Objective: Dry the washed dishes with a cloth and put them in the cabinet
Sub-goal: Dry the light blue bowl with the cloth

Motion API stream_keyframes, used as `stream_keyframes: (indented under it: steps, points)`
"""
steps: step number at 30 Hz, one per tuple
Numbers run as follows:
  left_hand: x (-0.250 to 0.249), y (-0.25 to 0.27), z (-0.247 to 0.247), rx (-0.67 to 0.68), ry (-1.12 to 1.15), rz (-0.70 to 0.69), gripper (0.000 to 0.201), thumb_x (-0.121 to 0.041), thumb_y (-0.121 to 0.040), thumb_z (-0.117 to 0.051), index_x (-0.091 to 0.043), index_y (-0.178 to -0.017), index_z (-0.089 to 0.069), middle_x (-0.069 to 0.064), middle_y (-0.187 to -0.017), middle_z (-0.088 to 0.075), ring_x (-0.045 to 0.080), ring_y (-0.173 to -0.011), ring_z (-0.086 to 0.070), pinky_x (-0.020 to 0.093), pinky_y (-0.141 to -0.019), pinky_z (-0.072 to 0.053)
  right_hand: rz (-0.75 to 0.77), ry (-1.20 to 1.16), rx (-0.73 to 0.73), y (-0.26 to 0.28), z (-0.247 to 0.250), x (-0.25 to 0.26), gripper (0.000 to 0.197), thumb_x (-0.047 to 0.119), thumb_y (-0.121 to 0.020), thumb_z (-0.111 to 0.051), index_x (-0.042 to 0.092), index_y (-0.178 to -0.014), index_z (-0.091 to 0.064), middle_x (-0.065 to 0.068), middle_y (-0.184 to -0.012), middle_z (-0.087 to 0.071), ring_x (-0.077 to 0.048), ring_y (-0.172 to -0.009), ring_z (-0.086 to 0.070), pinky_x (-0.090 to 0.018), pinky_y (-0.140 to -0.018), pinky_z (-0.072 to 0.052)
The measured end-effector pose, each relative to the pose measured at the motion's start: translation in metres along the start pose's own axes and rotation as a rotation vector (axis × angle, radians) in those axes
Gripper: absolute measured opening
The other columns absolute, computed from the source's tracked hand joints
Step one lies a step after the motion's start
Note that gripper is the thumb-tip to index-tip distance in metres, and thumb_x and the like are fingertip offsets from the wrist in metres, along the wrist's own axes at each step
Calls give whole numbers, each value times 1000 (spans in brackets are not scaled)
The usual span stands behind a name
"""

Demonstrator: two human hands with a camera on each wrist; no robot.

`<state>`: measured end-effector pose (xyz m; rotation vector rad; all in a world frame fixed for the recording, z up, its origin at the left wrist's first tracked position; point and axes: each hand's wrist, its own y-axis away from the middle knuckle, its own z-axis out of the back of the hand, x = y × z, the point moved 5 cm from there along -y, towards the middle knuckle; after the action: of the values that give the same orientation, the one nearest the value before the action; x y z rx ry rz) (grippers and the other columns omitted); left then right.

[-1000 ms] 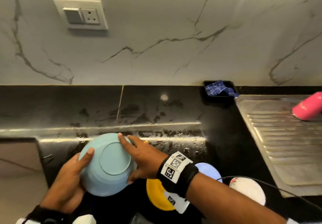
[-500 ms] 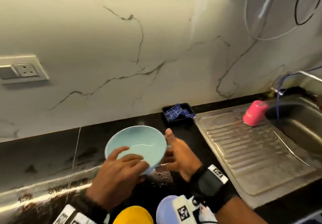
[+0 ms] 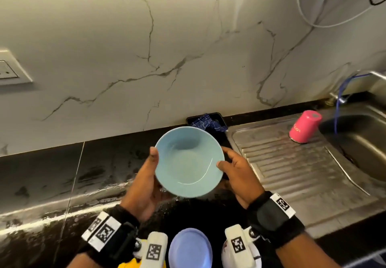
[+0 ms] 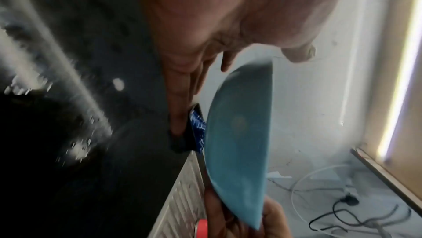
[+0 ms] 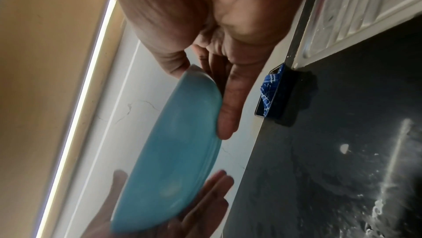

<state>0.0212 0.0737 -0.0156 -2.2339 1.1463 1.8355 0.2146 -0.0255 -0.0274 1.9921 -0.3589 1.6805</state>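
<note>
I hold a light blue bowl (image 3: 189,163) mouth up above the wet black counter (image 3: 94,173), between both hands. My left hand (image 3: 146,176) has its thumb on the left rim and its fingers under the bowl. My right hand (image 3: 235,170) pinches the right rim, thumb on top and fingers along the underside. The wrist views show the bowl (image 4: 239,142) (image 5: 178,151) edge-on between the left hand (image 4: 205,25) and the right hand (image 5: 217,34). A blue patterned cloth (image 3: 211,122) lies in a small black tray against the wall, just behind the bowl.
A lavender dish (image 3: 190,249), a yellow one (image 3: 127,264) and a white one (image 3: 225,253) sit at the near edge below my wrists. To the right are the steel drainboard (image 3: 292,173), an upturned pink cup (image 3: 305,126) and the sink (image 3: 359,142). Cables hang at the upper right.
The bowl was bottom-up and low over the other dishes; both hands have turned it mouth up and raised it. The view has swung right towards the sink.
</note>
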Motion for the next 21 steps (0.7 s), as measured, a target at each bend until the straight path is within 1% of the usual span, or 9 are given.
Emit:
stream_keyframes:
  steps: [2, 4, 5, 7, 9, 11, 14, 17, 21]
  points:
    - [6, -3, -7, -14, 64, -7, 48, -56, -92, -51, -32, -133, -58, 7, -122, -73, 31, -109, -71, 61, -88, -57, 36, 56, 35, -11, -1, -1, 37, 4, -99, -51, 29, -121, -64, -3, -112, -72, -26, -105, -68, -43, -78, -59]
    - [8, -9, -4, -92, 108, -60, 38, -42, -98, -52, -31, -134, -56, 6, -121, -73, 29, -105, -72, 54, -79, -61, 67, 135, 109, -27, -2, 3, 25, 19, -103, -51, 25, -122, -66, -1, -114, -73, -23, -109, -67, -43, -92, -56]
    - [9, -11, -1, -135, 127, -74, 36, -39, -99, -52, -31, -133, -56, 6, -119, -74, 29, -103, -73, 49, -73, -63, 72, 204, 149, -38, -2, 7, 25, 28, -104, -49, 22, -120, -68, -1, -112, -73, -21, -107, -68, -42, -93, -55]
    - [11, -15, 9, -202, 135, -89, 34, -39, -99, -52, -31, -132, -58, 6, -117, -74, 29, -102, -73, 44, -64, -62, 133, 459, 168, -73, 8, 18, 29, 36, -103, -50, 19, -113, -72, 1, -103, -75, -16, -100, -70, -42, -93, -55]
    - [13, -17, 18, -240, 122, -78, 35, -42, -98, -51, -32, -131, -59, 4, -117, -75, 28, -104, -72, 41, -61, -61, 241, 814, 126, -120, 20, 28, 24, 33, -99, -59, 20, -114, -72, 1, -103, -75, -15, -98, -69, -40, -93, -53]
    - [15, -17, 24, -270, 117, -55, 39, -46, -96, -51, -31, -130, -59, 3, -115, -75, 28, -104, -72, 42, -61, -60, 317, 1090, 113, -167, 24, 34, 28, 28, -95, -62, 21, -122, -69, -3, -114, -72, -21, -106, -66, -37, -98, -50]
    - [21, -17, 31, -292, 124, -29, 45, -53, -93, -48, -31, -132, -58, 4, -117, -75, 29, -109, -70, 46, -67, -61, 360, 1422, 191, -227, 19, 28, 37, 25, -95, -59, 19, -131, -62, -8, -131, -62, -28, -123, -55, -33, -105, -39]
    - [26, -17, 34, -319, 154, -26, 46, -56, -92, -46, -35, -131, -58, 2, -118, -75, 28, -110, -70, 48, -72, -61, 281, 1543, 296, -264, 12, 11, 44, 25, -91, -60, 19, -135, -60, -10, -138, -57, -29, -128, -53, -35, -109, -40]
    - [27, -18, 37, -344, 160, -11, 44, -58, -90, -45, -39, -128, -60, 1, -116, -75, 29, -110, -70, 50, -74, -61, 179, 1625, 411, -284, 7, -9, 41, 20, -92, -61, 19, -132, -62, -9, -138, -59, -29, -126, -55, -37, -106, -44]
